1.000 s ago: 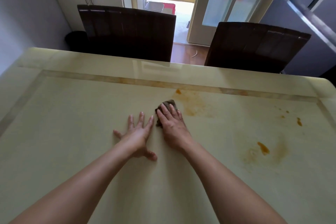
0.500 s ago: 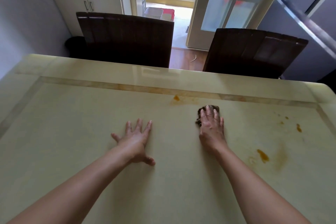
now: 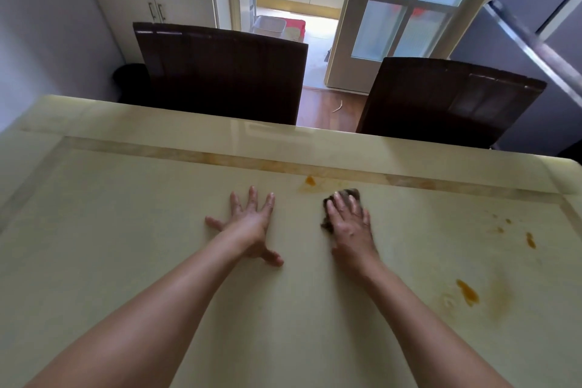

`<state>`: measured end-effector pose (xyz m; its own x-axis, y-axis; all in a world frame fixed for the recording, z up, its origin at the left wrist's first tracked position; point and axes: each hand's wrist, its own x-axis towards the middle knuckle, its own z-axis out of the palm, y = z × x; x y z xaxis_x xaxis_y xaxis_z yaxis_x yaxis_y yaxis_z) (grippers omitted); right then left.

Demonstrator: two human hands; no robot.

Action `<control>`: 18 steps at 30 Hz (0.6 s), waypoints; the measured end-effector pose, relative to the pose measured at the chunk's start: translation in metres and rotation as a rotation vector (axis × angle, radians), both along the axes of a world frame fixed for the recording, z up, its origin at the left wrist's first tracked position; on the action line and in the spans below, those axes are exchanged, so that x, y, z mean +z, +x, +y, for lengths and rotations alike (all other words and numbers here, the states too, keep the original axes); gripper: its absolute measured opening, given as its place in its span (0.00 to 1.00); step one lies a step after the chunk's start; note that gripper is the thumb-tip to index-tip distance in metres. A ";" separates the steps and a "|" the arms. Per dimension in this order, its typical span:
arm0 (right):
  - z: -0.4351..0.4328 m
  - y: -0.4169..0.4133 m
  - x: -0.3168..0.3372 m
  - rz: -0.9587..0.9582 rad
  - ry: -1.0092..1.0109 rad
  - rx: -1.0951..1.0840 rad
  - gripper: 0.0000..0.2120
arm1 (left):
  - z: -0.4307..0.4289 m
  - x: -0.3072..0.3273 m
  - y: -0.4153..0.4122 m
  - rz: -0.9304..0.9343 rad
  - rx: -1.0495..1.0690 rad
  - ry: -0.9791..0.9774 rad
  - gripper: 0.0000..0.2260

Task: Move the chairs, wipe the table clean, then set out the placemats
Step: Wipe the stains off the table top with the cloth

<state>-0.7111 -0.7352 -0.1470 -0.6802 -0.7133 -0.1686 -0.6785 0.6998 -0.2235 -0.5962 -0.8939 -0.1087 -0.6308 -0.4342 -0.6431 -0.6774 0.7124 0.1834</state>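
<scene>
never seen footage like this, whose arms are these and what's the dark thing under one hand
No machine here: a person wears a camera on their head, so you look down along their own bare arms. The pale table fills the view, with two dark chairs at its far side. The left hand rests flat on it, fingers spread. The right hand presses flat on a dark cloth. Orange stains mark the surface, one just beyond the cloth, more to the right.
</scene>
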 end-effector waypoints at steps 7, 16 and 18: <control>-0.080 -0.001 0.001 -0.095 -0.024 0.259 0.28 | -0.002 -0.003 -0.001 -0.003 -0.001 -0.007 0.58; -0.072 -0.078 -0.003 -0.012 -0.016 -0.014 0.30 | -0.001 -0.001 -0.001 -0.008 0.012 0.021 0.57; -0.047 -0.097 -0.004 0.001 -0.004 -0.122 0.30 | -0.001 -0.001 -0.001 -0.007 0.007 0.020 0.57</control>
